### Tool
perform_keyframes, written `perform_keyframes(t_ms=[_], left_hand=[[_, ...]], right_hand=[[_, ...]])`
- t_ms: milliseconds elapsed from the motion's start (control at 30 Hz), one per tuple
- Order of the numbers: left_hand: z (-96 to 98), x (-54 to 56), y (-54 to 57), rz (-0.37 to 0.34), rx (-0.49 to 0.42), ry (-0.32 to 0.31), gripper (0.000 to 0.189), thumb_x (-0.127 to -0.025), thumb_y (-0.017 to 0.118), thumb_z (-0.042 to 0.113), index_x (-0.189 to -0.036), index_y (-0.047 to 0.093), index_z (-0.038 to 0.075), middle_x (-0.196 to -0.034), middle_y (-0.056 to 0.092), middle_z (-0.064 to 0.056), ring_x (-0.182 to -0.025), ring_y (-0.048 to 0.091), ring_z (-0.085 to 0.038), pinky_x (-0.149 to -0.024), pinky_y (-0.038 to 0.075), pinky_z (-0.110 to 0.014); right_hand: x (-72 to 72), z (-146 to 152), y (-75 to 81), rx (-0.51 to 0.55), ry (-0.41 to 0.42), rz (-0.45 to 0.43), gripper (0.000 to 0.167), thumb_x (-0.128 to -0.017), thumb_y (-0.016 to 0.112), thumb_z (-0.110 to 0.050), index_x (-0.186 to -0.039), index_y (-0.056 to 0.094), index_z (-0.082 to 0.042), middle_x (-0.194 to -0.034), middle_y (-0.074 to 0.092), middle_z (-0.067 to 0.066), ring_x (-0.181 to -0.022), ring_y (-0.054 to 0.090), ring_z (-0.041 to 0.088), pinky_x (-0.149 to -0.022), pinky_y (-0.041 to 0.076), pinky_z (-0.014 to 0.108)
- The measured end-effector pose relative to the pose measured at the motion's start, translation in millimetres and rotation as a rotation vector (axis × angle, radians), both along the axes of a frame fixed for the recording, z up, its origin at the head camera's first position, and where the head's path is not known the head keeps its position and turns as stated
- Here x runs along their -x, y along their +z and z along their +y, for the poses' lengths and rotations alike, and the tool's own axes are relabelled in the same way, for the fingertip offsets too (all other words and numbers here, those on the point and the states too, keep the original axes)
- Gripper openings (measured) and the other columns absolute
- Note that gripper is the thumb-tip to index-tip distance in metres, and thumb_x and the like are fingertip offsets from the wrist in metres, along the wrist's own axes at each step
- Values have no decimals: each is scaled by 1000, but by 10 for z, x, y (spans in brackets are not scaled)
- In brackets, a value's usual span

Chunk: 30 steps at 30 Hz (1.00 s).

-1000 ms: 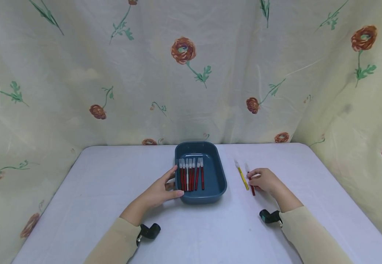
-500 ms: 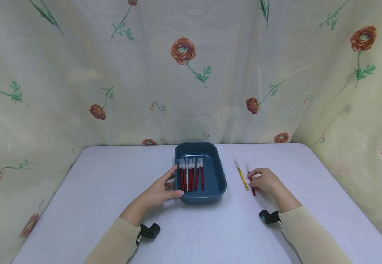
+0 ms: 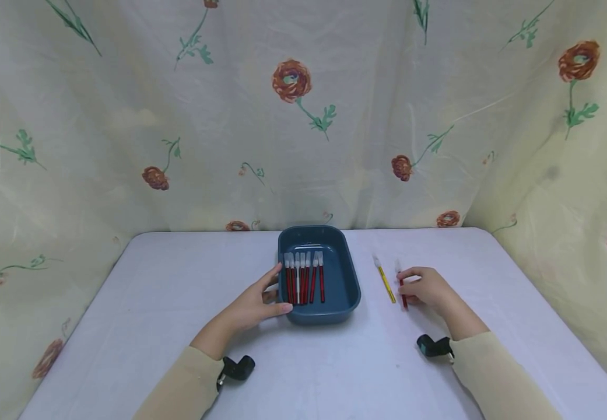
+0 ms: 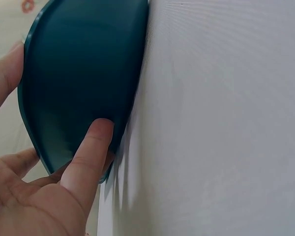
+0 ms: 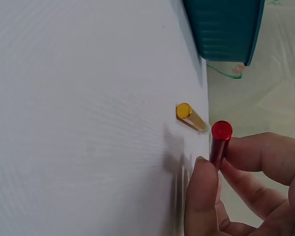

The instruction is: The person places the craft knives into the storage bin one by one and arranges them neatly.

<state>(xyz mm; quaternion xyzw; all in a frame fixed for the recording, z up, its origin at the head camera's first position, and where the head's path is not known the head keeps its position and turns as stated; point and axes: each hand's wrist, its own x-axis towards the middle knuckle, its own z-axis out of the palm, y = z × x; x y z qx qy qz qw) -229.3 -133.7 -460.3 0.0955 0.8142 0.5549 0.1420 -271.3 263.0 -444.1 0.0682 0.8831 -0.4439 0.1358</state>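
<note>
A dark blue rectangular tray (image 3: 342, 233) stands at the middle of the table, with several slim red pen-shaped tools (image 3: 322, 284) lined up in its left part, their pale caps pointing away. My left hand (image 3: 251, 303) holds the tray by its left side; in the left wrist view a thumb (image 4: 91, 152) lies against the outer wall. Between thumb and fingers my right hand (image 3: 424, 289) pinches another red capped pen-shaped tool (image 5: 220, 142), right of the tray. Just left of that hand lies a yellow tool (image 3: 385, 283) of the same shape.
White cloth covers the table (image 3: 125, 321). A flower-printed curtain (image 3: 230, 116) hangs behind it and along the sides. Each wrist carries a small black camera (image 3: 239, 367) over a beige sleeve.
My right hand has shifted slightly right with the red tool, widening its gap from the yellow one. The left hand and the tray have stayed in place.
</note>
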Motion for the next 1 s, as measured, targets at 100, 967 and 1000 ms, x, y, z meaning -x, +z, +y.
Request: perform_keyframes(t_ms=[100, 967, 1000], left_hand=[[2, -5, 8, 3, 2, 4, 99, -84, 83, 31, -161, 20, 31, -163, 26, -14, -143, 36, -41, -110, 37, -53], [-1, 3, -10, -1, -13, -1, 99, -85, 83, 29, -161, 20, 31, -163, 26, -15, -143, 36, -42, -110, 37, -54], [0, 2, -8, -2, -14, -1, 99, -85, 83, 28, -161, 20, 31, -163, 26, -15, -143, 36, -42, -110, 37, -54]], right_hand=[[-23, 7, 37, 58, -14, -14, 42, -91, 71, -6, -131, 59, 4, -103, 61, 17, -72, 61, 17, -64, 55, 27], [-89, -278, 431, 375, 68, -47, 53, -95, 66, -4, -144, 46, 2, -116, 60, 18, -93, 65, 19, -83, 59, 31], [-87, -290, 442, 382, 73, -50, 53, -95, 66, -4, -144, 46, 2, -115, 61, 18, -93, 65, 20, -84, 59, 31]])
